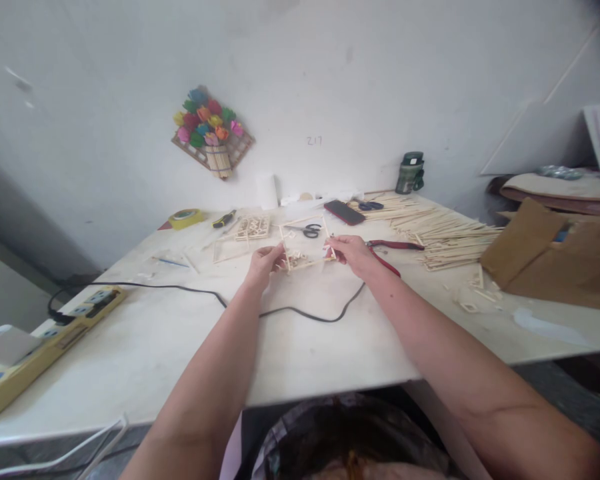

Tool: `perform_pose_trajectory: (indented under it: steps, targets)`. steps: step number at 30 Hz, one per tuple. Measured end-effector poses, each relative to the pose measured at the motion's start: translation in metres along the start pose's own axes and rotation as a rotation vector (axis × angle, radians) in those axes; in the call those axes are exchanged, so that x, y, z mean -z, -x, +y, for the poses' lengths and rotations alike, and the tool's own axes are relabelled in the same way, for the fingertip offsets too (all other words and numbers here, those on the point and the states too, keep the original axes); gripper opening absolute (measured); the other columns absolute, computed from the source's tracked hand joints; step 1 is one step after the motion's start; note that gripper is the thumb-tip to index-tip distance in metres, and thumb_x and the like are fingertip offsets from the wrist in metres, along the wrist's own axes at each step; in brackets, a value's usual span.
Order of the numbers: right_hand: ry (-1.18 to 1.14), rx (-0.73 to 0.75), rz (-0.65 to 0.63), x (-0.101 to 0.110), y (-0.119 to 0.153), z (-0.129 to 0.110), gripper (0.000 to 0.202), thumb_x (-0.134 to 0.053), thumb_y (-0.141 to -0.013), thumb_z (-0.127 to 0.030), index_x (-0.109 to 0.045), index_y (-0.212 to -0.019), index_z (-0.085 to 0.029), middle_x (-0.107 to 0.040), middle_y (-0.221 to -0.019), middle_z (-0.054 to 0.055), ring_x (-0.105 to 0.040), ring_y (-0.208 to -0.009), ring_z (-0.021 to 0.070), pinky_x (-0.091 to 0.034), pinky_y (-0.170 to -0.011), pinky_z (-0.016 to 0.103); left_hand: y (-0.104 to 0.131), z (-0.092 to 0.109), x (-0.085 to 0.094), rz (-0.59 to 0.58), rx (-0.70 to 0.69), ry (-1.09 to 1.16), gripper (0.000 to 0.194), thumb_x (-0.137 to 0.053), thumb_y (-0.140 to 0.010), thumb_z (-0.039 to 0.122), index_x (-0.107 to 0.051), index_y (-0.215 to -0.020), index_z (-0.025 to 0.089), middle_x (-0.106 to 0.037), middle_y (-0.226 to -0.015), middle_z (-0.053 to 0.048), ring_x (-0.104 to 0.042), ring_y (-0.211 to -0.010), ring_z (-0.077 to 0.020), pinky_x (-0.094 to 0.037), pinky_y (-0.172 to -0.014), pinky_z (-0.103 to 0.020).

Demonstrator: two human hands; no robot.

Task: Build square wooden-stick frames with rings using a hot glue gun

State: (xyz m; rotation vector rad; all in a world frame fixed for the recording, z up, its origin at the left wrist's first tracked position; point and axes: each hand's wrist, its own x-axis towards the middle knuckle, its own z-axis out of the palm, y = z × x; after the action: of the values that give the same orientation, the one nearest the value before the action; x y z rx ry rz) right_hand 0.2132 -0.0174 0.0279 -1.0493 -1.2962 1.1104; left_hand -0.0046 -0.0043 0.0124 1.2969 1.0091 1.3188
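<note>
Between my two hands is a rectangular frame point(307, 265) of thin pale wooden sticks, held up over the table. My left hand point(269, 262) is closed on its left side, near the lower corner. On the right side, my right hand point(347, 252) pinches the frame near the other lower corner. Through the frame's opening I see black-handled scissors point(311, 231) and small bits of stick. Red-handled pliers point(390, 247) lie just beyond my right wrist, partly hidden by the forearm.
Many loose sticks point(445, 230) spread at the right, beside a cardboard box point(555, 260). A phone point(344, 212), yellow tape point(185, 218) and a stick panel point(253, 227) lie at the back. A black cable point(305, 313) crosses the table from a power strip point(75, 327).
</note>
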Motion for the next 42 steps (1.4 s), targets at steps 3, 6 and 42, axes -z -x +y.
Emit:
perform_pose_trajectory:
  steps: [3, 6, 42]
  targets:
    - [-0.022, -0.003, 0.005, -0.001, 0.003, -0.003, 0.026, -0.062, -0.065, -0.039, -0.059, -0.062, -0.013, -0.058, -0.051, 0.002, -0.035, -0.038, 0.0042, -0.021, -0.037, 0.020, 0.001, 0.001, -0.002, -0.020, -0.051, -0.025, 0.036, -0.066, -0.061, 0.047, -0.059, -0.060, 0.012, -0.060, -0.055, -0.004, -0.046, -0.043, -0.0060, -0.027, -0.039, -0.018]
    - [-0.043, -0.009, 0.004, -0.003, 0.004, -0.004, 0.027, -0.063, -0.064, -0.039, -0.059, -0.062, -0.013, -0.058, -0.051, 0.002, -0.036, -0.038, 0.0045, -0.021, -0.036, 0.020, 0.001, 0.002, -0.003, -0.025, -0.038, -0.021, 0.032, -0.068, -0.060, 0.043, -0.062, -0.064, 0.012, -0.060, -0.054, -0.004, -0.045, -0.042, -0.0061, -0.027, -0.039, -0.019]
    - [-0.045, -0.114, -0.419, -0.026, 0.012, 0.010, 0.030, -0.065, -0.064, -0.043, -0.058, -0.065, -0.014, -0.054, -0.057, 0.000, -0.041, -0.041, 0.0049, -0.027, -0.033, 0.019, 0.008, 0.003, -0.011, -0.253, 0.033, 0.093, 0.025, -0.069, -0.060, 0.035, -0.062, -0.060, 0.011, -0.056, -0.051, -0.001, -0.043, -0.042, -0.0048, -0.031, -0.043, -0.019]
